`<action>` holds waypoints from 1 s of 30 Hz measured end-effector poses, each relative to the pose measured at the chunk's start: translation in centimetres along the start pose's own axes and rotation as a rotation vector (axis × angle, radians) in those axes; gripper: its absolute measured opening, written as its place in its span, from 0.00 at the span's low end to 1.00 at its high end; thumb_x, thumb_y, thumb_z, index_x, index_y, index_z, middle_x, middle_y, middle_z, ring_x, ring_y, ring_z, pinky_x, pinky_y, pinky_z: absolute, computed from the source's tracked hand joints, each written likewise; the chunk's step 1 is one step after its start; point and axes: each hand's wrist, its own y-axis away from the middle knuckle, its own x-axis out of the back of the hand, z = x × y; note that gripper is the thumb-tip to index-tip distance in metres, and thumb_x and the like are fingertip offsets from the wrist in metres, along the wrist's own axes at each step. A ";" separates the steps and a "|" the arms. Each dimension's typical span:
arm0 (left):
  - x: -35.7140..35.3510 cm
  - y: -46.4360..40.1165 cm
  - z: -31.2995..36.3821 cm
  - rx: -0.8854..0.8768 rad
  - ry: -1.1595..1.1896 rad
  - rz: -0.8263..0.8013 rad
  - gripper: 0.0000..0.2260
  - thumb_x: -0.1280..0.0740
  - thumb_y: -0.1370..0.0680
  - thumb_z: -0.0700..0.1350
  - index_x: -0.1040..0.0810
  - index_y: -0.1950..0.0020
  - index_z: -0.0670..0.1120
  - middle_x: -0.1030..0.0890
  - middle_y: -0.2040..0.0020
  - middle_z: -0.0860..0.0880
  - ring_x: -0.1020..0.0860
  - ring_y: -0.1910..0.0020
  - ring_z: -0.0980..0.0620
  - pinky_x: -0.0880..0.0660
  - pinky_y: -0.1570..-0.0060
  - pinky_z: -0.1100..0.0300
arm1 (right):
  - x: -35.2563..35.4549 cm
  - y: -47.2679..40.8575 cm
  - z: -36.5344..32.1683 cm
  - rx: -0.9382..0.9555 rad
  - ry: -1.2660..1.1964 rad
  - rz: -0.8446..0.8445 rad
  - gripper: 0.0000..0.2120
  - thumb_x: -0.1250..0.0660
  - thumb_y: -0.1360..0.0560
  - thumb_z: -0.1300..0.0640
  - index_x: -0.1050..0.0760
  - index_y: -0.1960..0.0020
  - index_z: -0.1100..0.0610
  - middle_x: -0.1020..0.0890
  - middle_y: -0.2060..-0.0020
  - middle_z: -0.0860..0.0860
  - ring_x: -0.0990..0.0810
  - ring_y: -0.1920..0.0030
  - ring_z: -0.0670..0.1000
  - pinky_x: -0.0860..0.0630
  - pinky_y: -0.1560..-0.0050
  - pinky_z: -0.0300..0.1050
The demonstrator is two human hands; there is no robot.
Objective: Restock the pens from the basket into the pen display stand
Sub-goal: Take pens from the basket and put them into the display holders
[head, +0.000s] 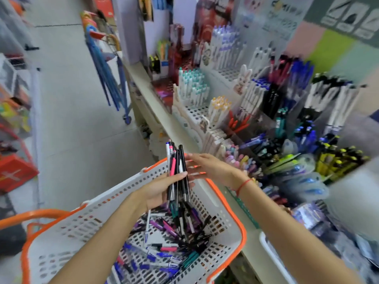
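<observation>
A white perforated basket with an orange rim sits low in the centre, with many loose pens piled in its bottom. My left hand is closed around a bunch of pens, black, pink and white, held upright above the basket. My right hand reaches in from the right, fingers spread and touching the bunch from the side. The pen display stand fills the shelf to the right, with tiered racks packed with pens.
The shelf's front edge runs diagonally beside the basket. A blue trolley stands in the tiled aisle ahead. Red and orange boxes sit on the left. Packaged pens lie on the shelf near my right wrist.
</observation>
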 end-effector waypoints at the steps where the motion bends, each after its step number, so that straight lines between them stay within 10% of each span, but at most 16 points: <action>1: -0.6 -0.5 0.4 0.009 -0.022 -0.030 0.17 0.34 0.24 0.44 0.24 0.35 0.42 0.18 0.42 0.42 0.18 0.46 0.47 0.20 0.46 0.53 | 0.0 0.2 0.3 0.023 -0.070 0.067 0.19 0.42 0.17 0.52 0.25 0.35 0.64 0.20 0.46 0.62 0.23 0.51 0.55 0.22 0.51 0.42; 9: -5.1 -3.8 2.8 -0.007 -0.306 -0.116 0.10 0.37 0.19 0.41 0.23 0.39 0.45 0.15 0.48 0.48 0.17 0.48 0.51 0.20 0.52 0.59 | 2.9 3.1 0.5 0.156 -0.146 0.438 0.11 0.33 0.22 0.62 0.21 0.46 0.68 0.19 0.74 0.42 0.24 0.75 0.37 0.28 0.72 0.30; 13: -7.8 -5.2 3.9 -0.102 -0.436 -0.110 0.09 0.36 0.19 0.43 0.22 0.41 0.47 0.15 0.47 0.49 0.18 0.45 0.52 0.23 0.41 0.55 | 5.6 4.9 -0.4 0.162 -0.218 0.501 0.09 0.31 0.24 0.63 0.21 0.44 0.63 0.19 0.67 0.47 0.23 0.75 0.37 0.27 0.72 0.31; 17: -10.3 -6.0 4.9 -0.143 -0.375 -0.128 0.08 0.37 0.19 0.44 0.21 0.44 0.44 0.14 0.54 0.50 0.16 0.53 0.55 0.21 0.58 0.65 | 8.8 6.2 -0.9 0.176 -0.310 0.474 0.10 0.29 0.25 0.59 0.23 0.44 0.53 0.18 0.64 0.44 0.19 0.66 0.38 0.22 0.62 0.33; 22: -11.6 -7.3 5.8 -0.129 -0.240 -0.108 0.07 0.34 0.22 0.43 0.19 0.45 0.47 0.14 0.51 0.50 0.16 0.49 0.52 0.20 0.55 0.61 | 10.9 6.8 -1.4 0.267 -0.223 0.568 0.10 0.33 0.22 0.60 0.21 0.41 0.59 0.17 0.55 0.53 0.17 0.51 0.52 0.20 0.47 0.43; 30: -12.8 -9.2 7.4 -0.209 -0.361 -0.015 0.10 0.35 0.20 0.47 0.22 0.40 0.47 0.14 0.50 0.50 0.16 0.53 0.54 0.20 0.50 0.56 | 14.8 9.4 -3.5 0.827 0.127 1.319 0.24 0.35 0.21 0.62 0.39 0.28 0.58 0.21 0.57 0.51 0.20 0.56 0.44 0.23 0.51 0.35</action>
